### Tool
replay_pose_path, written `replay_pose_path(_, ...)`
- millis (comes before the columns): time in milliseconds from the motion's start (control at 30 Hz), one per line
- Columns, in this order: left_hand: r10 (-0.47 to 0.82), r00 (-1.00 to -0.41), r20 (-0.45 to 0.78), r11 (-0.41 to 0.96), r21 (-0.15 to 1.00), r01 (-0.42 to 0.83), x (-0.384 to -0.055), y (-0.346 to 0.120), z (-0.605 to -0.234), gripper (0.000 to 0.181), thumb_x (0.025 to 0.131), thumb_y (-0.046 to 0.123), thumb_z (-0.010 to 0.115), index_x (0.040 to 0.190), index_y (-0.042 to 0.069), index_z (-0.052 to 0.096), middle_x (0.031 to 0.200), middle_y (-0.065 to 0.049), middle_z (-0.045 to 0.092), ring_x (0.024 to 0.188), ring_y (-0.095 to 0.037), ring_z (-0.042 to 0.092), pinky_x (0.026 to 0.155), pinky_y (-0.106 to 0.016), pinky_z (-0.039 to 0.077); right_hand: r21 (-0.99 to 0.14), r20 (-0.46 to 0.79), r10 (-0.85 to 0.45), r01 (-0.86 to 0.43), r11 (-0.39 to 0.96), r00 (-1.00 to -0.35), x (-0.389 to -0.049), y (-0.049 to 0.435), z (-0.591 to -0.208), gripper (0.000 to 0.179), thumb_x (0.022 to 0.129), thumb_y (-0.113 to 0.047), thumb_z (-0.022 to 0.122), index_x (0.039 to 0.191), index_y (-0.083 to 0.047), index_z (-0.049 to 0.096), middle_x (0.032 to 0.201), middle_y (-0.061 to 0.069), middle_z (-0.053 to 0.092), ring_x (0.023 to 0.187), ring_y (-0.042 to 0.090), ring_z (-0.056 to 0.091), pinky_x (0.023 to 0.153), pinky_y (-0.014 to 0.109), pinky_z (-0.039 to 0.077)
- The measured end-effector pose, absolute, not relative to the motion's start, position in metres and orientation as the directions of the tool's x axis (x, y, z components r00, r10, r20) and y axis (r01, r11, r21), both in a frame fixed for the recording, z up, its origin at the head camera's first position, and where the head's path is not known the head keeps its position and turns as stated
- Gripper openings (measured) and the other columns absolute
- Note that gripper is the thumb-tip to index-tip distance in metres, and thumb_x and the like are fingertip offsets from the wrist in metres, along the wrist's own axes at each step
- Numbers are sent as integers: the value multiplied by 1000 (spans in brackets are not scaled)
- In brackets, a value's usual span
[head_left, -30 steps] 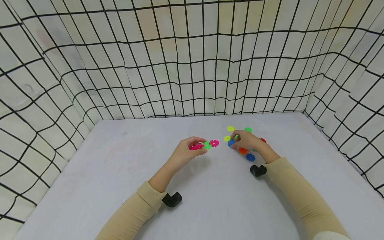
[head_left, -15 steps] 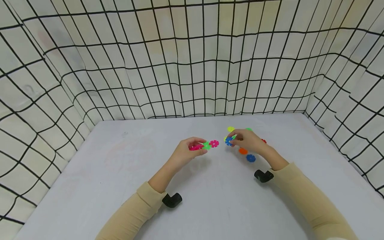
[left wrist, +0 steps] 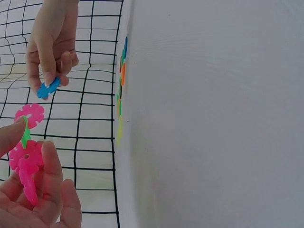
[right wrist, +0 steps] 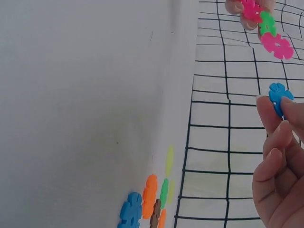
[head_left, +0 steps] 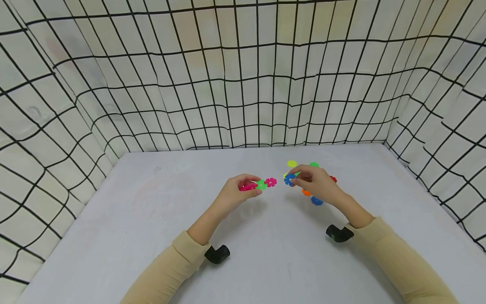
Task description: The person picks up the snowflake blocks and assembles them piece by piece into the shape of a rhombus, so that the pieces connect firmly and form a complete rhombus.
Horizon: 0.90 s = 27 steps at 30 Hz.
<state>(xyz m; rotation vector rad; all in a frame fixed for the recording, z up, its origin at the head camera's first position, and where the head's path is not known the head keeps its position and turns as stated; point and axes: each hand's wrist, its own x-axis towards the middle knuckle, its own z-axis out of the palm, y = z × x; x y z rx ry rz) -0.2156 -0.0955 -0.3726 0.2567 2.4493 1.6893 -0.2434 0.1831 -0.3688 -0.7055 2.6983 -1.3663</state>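
Note:
My left hand (head_left: 232,195) grips a chain of interlocking snowflake discs above the table. In the left wrist view the chain has pink discs (left wrist: 26,154) between thumb and fingers, a green disc (left wrist: 25,133) set crosswise, and a pink disc (left wrist: 32,115) at the free end. My right hand (head_left: 317,183) pinches a blue snowflake disc (right wrist: 279,97) between thumb and forefinger, its other fingers curled in the right wrist view. A small gap separates the blue disc from the chain's pink end.
Loose discs lie on the white table (head_left: 190,169) beneath and around the right hand: yellow (head_left: 292,163), green (head_left: 314,164), red (head_left: 333,179), orange (head_left: 306,192) and blue (head_left: 317,201). Black-gridded white cloth (head_left: 243,93) walls the back and sides.
My right hand has lifted the blue disc off the pile and carried it slightly left, toward the chain; its forearm has swung right. The left hand with the chain has stayed nearly still.

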Motion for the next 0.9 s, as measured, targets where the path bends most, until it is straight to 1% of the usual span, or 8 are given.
replay_pose_path(67,228,-973,-36,350,935,47,-215,-95,-373,40,92,20,78,130,12,69,119,-5,67,106,-24,61,89,-40,55,-780,182,-404,-381,495,-897,-240,182,-368,24,98,-11,71,121,-5,69,94,15,74,92,40,65,69,25,52)
replay_pose_path(200,236,-971,-41,346,937,44,-215,-96,-374,41,92,20,79,131,14,69,119,-4,67,107,-24,60,91,-43,55,-791,199,-397,-386,474,-896,-235,181,-365,25,98,-11,71,122,-4,68,95,15,75,93,40,66,71,25,52)
replay_pose_path(300,242,-970,-31,346,937,57,-215,-96,-374,41,92,19,79,131,14,69,119,-3,67,106,-23,61,90,-40,55,-811,197,-402,-379,445,-894,-233,180,-364,26,98,-11,71,123,-3,68,95,13,75,89,40,64,69,25,51)
replay_pose_path(400,245,-969,-21,346,936,67,-215,-96,-374,41,92,19,79,131,13,69,120,-4,67,106,-23,62,88,-36,55,-841,180,-411,-356,407,-894,-232,177,-364,28,99,-11,70,124,-1,66,95,11,75,81,35,61,65,26,49)
replay_pose_path(567,246,-969,-18,345,936,70,-215,-96,-374,41,91,19,80,130,12,69,119,-5,67,106,-23,61,85,-33,55,-858,145,-418,-324,399,-897,-231,175,-367,30,99,-12,70,126,-1,67,95,16,75,75,30,59,66,32,52)
replay_pose_path(700,245,-969,-18,347,935,70,-214,-95,-374,41,90,18,81,129,12,70,119,-5,67,107,-24,60,84,-33,56,-876,109,-426,-289,386,-898,-231,173,-367,33,100,-14,69,130,-2,66,97,21,74,77,35,59,68,34,52)
replay_pose_path(833,247,-969,-18,344,936,70,-213,-95,-375,41,90,18,81,128,12,70,119,-5,67,108,-24,60,84,-33,56,-895,74,-428,-249,369,-901,-230,172,-367,36,100,-16,69,133,-3,65,98,23,74,82,46,58,71,36,52)
replay_pose_path(900,250,-968,-15,340,937,73,-213,-95,-375,41,90,19,81,128,11,70,118,-5,67,107,-24,61,84,-33,56,-898,64,-425,-238,369,-903,-231,172,-368,38,100,-17,70,134,-3,65,96,23,73,84,46,58,72,37,50)
